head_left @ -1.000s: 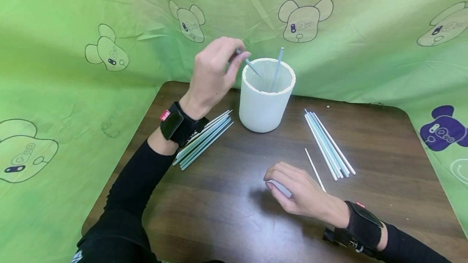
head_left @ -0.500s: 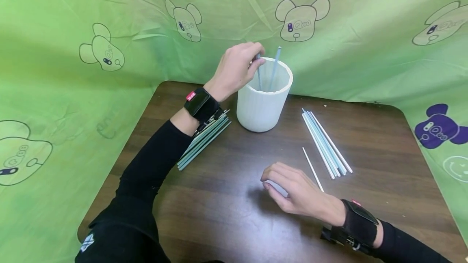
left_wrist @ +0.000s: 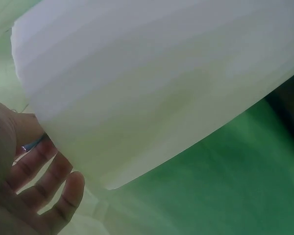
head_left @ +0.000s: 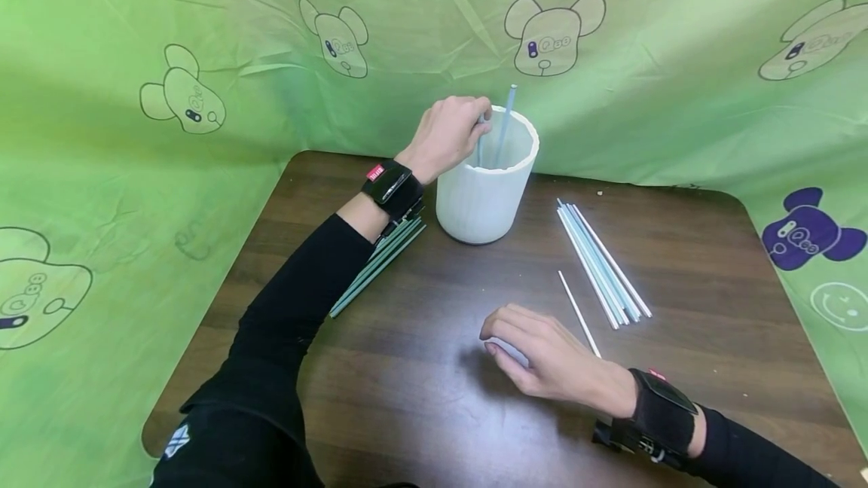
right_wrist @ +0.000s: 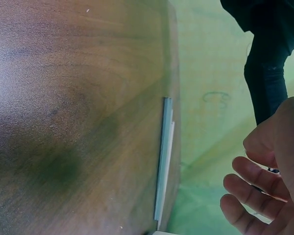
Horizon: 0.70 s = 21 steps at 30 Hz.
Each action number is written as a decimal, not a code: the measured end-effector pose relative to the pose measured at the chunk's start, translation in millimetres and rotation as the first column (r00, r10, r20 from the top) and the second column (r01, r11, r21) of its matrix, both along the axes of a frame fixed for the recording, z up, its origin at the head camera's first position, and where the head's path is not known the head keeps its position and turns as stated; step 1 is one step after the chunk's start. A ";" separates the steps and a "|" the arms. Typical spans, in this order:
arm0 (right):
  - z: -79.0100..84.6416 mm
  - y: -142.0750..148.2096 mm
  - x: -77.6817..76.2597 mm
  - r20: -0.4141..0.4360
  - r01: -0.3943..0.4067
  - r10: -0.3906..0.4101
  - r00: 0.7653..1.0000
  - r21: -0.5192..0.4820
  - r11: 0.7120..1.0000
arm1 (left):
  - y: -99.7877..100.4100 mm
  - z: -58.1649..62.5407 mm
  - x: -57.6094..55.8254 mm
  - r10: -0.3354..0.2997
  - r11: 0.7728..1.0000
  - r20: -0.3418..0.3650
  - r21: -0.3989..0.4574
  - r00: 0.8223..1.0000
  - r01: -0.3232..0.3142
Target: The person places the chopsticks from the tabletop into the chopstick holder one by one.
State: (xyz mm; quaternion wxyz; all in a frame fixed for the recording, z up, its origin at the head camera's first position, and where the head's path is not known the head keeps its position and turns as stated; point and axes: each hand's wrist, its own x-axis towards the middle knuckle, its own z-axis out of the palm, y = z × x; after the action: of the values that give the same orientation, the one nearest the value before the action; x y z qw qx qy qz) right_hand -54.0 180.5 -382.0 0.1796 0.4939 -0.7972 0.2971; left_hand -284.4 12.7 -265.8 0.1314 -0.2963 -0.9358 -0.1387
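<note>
My left hand [head_left: 447, 134] pinches a thin blue stick [head_left: 480, 149] at the left rim of a white round container [head_left: 481, 205]. The stick's lower part is down inside it. Another blue stick [head_left: 507, 115] leans in the container and juts above the rim. In the left wrist view the container wall hides some of the fingertips [left_wrist: 73, 188]. My right hand [head_left: 545, 352] hovers low over the table, fingers loosely curled and holding nothing. Beside it lies one white stick [head_left: 579, 315], its near end hidden behind the hand.
Under my left wrist lies a bundle of blue-green sticks [head_left: 380, 266], partly covered by the arm. Several white and pale blue sticks [head_left: 603, 266] lie to the right on the brown table [head_left: 420, 382]. A green printed cloth [head_left: 434, 21] hangs behind and at the sides.
My left hand has moved right and then lower, bringing the blue stick from a slant to nearly upright in the container. My right hand has hardly moved.
</note>
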 end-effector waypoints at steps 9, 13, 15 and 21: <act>-3.6 3.2 0.3 0.010 -0.004 0.004 1.000 0.021 1.000 | 6.9 -5.2 -8.3 0.043 0.999 0.018 0.019 0.999 -0.043; -5.1 6.5 0.0 0.007 0.011 -0.011 1.000 0.028 1.000 | 6.1 -8.8 -8.9 0.051 0.999 0.014 0.018 0.999 -0.051; -5.2 8.1 -0.4 0.002 0.017 -0.017 1.000 0.029 0.999 | 4.6 -8.6 -6.6 0.052 0.999 -0.009 0.007 0.999 -0.052; -4.7 13.9 -2.1 -0.003 0.036 -0.036 0.999 0.028 0.999 | -7.7 -7.0 16.2 -0.018 0.996 -0.139 0.084 0.990 0.029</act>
State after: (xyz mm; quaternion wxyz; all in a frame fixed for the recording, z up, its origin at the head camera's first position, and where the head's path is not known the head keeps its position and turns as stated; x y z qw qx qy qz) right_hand -56.0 194.4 -386.7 0.1789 0.4822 -0.8099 0.2821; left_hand -268.3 5.0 -272.8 0.2069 -0.3103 -0.9141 -0.1595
